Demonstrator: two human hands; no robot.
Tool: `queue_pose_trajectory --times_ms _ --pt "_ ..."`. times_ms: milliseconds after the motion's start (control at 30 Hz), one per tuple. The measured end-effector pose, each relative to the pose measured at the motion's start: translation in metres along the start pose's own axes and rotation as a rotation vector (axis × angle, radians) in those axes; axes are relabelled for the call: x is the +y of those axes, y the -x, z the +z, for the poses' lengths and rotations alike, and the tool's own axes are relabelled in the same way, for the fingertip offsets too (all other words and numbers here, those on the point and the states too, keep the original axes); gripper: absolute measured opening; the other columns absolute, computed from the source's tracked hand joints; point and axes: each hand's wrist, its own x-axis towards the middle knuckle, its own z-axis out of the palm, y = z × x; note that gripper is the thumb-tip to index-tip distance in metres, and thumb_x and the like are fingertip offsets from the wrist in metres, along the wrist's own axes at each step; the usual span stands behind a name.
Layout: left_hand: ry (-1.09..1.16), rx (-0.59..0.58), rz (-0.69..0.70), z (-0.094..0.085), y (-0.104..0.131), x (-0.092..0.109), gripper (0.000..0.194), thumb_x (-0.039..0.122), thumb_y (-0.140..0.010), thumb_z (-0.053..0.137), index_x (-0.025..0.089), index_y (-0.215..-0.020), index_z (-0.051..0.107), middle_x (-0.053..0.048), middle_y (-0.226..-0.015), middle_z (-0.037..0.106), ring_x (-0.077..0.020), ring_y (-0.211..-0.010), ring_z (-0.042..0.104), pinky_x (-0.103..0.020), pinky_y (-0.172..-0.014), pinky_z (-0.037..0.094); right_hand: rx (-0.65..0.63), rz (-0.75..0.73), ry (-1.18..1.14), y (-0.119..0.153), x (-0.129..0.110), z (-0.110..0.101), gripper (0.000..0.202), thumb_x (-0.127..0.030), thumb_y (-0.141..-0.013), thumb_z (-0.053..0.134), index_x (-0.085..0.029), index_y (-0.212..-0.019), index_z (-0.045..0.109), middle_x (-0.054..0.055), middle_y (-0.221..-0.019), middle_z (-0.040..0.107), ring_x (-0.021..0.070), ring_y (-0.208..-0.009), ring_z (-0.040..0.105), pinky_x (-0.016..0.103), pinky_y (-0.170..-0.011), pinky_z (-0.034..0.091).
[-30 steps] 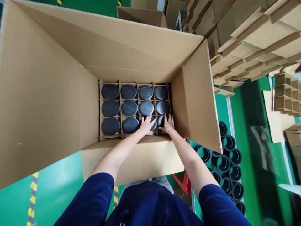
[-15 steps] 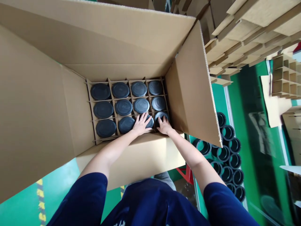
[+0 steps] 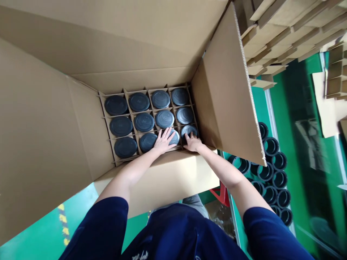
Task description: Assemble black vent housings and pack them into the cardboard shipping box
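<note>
Resting flat-open hands (image 3: 177, 141) on black lids (image 3: 173, 137) in carton (image 3: 151, 79), green floor (image 3: 298, 119), stacked cardboard dividers (image 3: 284, 32).

No legible text anywhere. The round black plastic lids (image 3: 144, 122) in the brown cardboard divider grid (image 3: 132, 115) carry faint raised marks at centre (too small and blurred to read). White lettering on the navy shirt (image 3: 141, 255) is cut off, unreadable.

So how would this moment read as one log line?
left hand: flat on black lid | right hand: on corner lid | carton: grid full
</note>
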Motion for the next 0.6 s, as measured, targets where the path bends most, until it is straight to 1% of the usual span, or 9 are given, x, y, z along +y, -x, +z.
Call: queue_pose_trajectory --times_ms 67,100,133,167,267,367,467,533,600 --pt "-0.002 0.012 0.015 0.001 -0.001 -0.002 0.078 0.053 -0.095 0.051 0.018 -0.16 0.026 -0.016 -0.17 0.01 -0.0312 -0.158 0.005 -0.057 -0.126 -0.003 0.191 0.015 -0.026 -0.004 0.003 -0.01 0.087 -0.046 -0.098 0.053 -0.019 -0.165 0.004 0.02 -0.169 -0.003 0.0379 -0.155 0.011 0.053 -0.119 0.03" --pt "-0.003 0.018 0.02 0.002 0.0 -0.002 0.078 0.053 -0.095 0.051 0.018 -0.16 0.026 -0.016 -0.17 0.01 -0.0312 -0.158 0.005 -0.057 -0.126 -0.004 0.239 0.018 -0.029 -0.007 0.005 -0.013 0.087 -0.045 -0.098 0.053 -0.021 -0.165 0.002 0.017 -0.17 -0.006 0.0367 -0.156 0.007 0.053 -0.12 0.028" --pt "-0.005 0.023 0.022 0.003 0.0 -0.002 0.078 0.053 -0.095 0.05 0.018 -0.16 0.026 -0.016 -0.17 0.01 -0.0311 -0.158 0.005 -0.057 -0.126 -0.004 0.238 0.02 -0.023 -0.009 0.006 -0.014 0.089 -0.044 -0.098 0.054 -0.023 -0.165 -0.001 0.015 -0.17 -0.01 0.0362 -0.156 0.003 0.053 -0.121 0.026" --pt "-0.007 0.026 0.021 0.003 0.0 -0.002 0.078 0.054 -0.095 0.05 0.018 -0.16 0.026 -0.016 -0.17 0.01 -0.0309 -0.158 0.005 -0.056 -0.126 -0.004 0.198 0.019 -0.013 -0.012 0.007 -0.014 0.092 -0.043 -0.097 0.057 -0.025 -0.164 -0.003 0.013 -0.17 -0.012 0.0363 -0.157 0.0 0.054 -0.122 0.023" --pt "-0.005 0.032 0.016 0.004 0.0 -0.002 0.078 0.053 -0.095 0.05 0.018 -0.16 0.026 -0.016 -0.17 0.011 -0.0309 -0.158 0.006 -0.056 -0.126 -0.005 0.072 0.05 0.002 -0.016 0.005 -0.003 0.1 -0.042 -0.094 0.063 -0.025 -0.164 -0.006 0.014 -0.169 -0.017 0.0386 -0.156 -0.004 0.054 -0.123 0.02" --pt "0.02 0.042 0.018 0.004 -0.002 -0.001 0.078 0.05 -0.095 0.052 0.018 -0.16 0.026 -0.016 -0.17 0.013 -0.0323 -0.158 0.007 -0.057 -0.126 -0.004 0.065 0.085 0.024 -0.018 0.002 0.008 0.096 -0.037 -0.097 0.061 -0.025 -0.164 -0.006 0.014 -0.168 -0.019 0.0394 -0.156 -0.007 0.05 -0.123 0.021" --pt "0.027 0.027 0.017 -0.001 -0.003 0.003 0.078 0.051 -0.094 0.053 0.018 -0.16 0.026 -0.015 -0.17 0.013 -0.0317 -0.158 0.007 -0.058 -0.126 -0.003 0.056 0.097 0.093 -0.02 0.002 0.009 0.091 -0.038 -0.099 0.055 -0.026 -0.163 -0.008 0.013 -0.169 -0.018 0.0385 -0.156 -0.006 0.05 -0.122 0.022" --pt "0.022 0.003 -0.007 -0.006 0.001 0.01 0.078 0.051 -0.095 0.052 0.017 -0.16 0.026 -0.016 -0.17 0.013 -0.0309 -0.158 0.006 -0.059 -0.126 -0.002 0.048 0.107 0.147 -0.018 0.003 0.007 0.091 -0.041 -0.099 0.054 -0.024 -0.163 -0.008 0.015 -0.168 -0.017 0.0385 -0.156 -0.005 0.05 -0.123 0.021" --pt "0.033 -0.023 -0.039 -0.011 0.009 0.019 0.076 0.05 -0.097 0.048 0.017 -0.161 0.024 -0.016 -0.17 0.011 -0.0309 -0.158 0.005 -0.061 -0.125 -0.003 0.056 0.086 0.187 -0.012 0.005 0.007 0.089 -0.042 -0.099 0.053 -0.021 -0.164 -0.004 0.018 -0.169 -0.014 0.0382 -0.156 -0.002 0.051 -0.123 0.019"
